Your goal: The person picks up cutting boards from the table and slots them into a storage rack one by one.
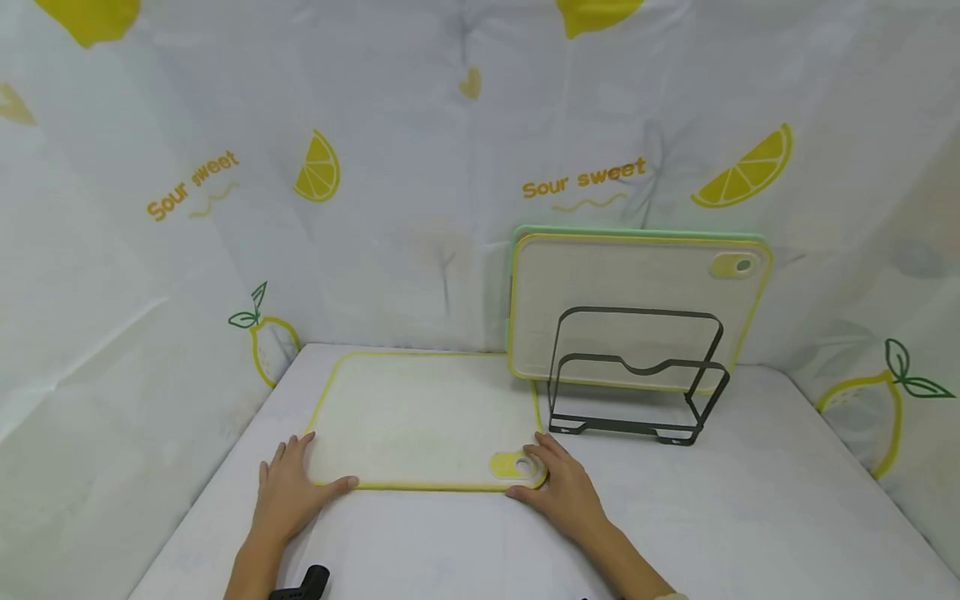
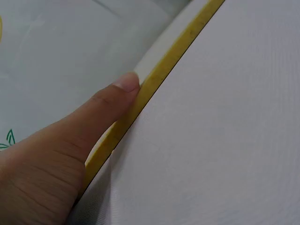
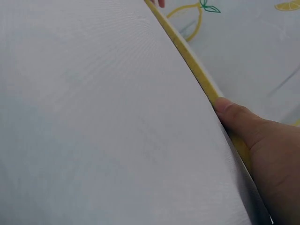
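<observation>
Item: yellow-rimmed cutting board (image 1: pixel 423 417), flat on the table (image 1: pixel 750 517), left of the wire rack (image 1: pixel 637 375). Your left hand (image 1: pixel 288 492) and right hand (image 1: pixel 558 492) clasp its near corners, thumbs on the edge. Not yet lifted, by my judgement; two boards (image 1: pixel 637 292) lean behind the rack.

A black wire rack (image 1: pixel 637 375) stands on the white cloth-covered table (image 1: pixel 750 500). Behind it, a white cutting board with a yellow rim (image 1: pixel 637 283) leans upright against the lemon-printed white backdrop (image 1: pixel 450 167), a green-rimmed board (image 1: pixel 637 232) just behind it.
</observation>
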A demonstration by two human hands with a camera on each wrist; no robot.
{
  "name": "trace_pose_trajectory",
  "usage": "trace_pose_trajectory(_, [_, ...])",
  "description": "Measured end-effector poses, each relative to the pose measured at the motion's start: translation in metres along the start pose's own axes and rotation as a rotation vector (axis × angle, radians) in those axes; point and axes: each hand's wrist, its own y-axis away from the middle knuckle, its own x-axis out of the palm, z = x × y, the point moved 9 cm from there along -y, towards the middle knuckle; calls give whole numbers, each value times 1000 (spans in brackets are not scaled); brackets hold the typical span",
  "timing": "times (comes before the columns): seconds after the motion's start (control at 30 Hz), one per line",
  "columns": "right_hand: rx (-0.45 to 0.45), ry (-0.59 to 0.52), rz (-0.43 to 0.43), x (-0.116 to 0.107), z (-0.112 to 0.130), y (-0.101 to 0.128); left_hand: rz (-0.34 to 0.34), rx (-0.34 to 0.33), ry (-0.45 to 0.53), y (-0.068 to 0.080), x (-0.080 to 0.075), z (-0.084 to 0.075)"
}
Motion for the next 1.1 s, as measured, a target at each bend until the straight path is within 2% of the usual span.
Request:
trace_pose_trajectory(0.1, [52, 59, -1, -1, -6, 0, 28, 24, -34, 1, 3, 2])
trace_pose_trajectory(0.23, [104, 87, 33, 1, -13, 0, 29, 65, -57, 1, 4, -1])
trace_pose_trajectory(0.53, [23, 124, 45, 5, -7, 0, 5, 61, -67, 0, 1, -3])
trace_pose_trajectory(0.77, [-15, 93, 34, 4, -3, 3, -68, 79, -12, 2, -5, -5])
trace_pose_trajectory(1.1, [-42, 62, 17, 3, 0, 2, -77, 59, 57, 4, -10, -6])
